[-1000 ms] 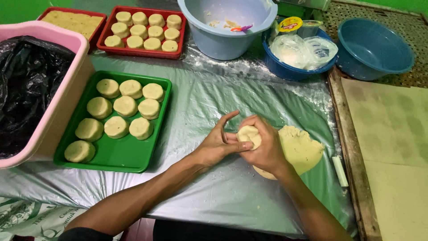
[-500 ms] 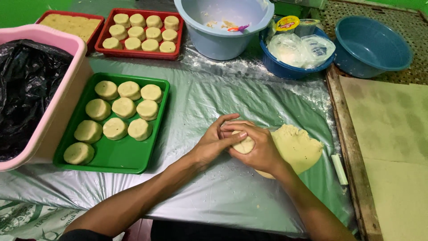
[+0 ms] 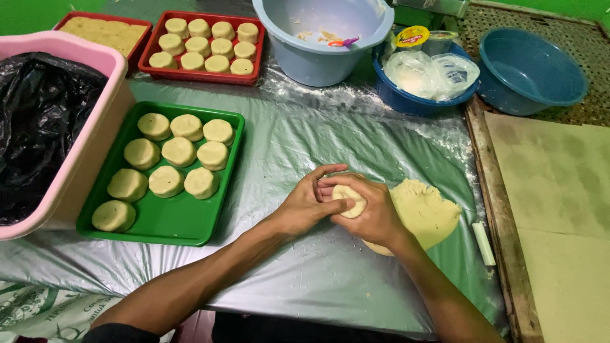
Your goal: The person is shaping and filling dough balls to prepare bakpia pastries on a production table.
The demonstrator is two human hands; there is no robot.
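Note:
Both of my hands are cupped around one small pale dough ball just above the plastic-covered table. My left hand presses it from the left with the thumb on top. My right hand wraps it from the right and below. Directly right of my hands lies a flattened mass of the same dough. Left of my hands sits a green tray holding several round dough pieces.
A pink tub lined with black plastic stands at far left. Two red trays with dough pieces, a pale blue basin, a blue bowl of plastic bags and an empty blue bowl line the back. A wooden board borders the right.
My hands have closed more tightly around the dough ball and shifted it slightly; the left fingers now overlap the right hand.

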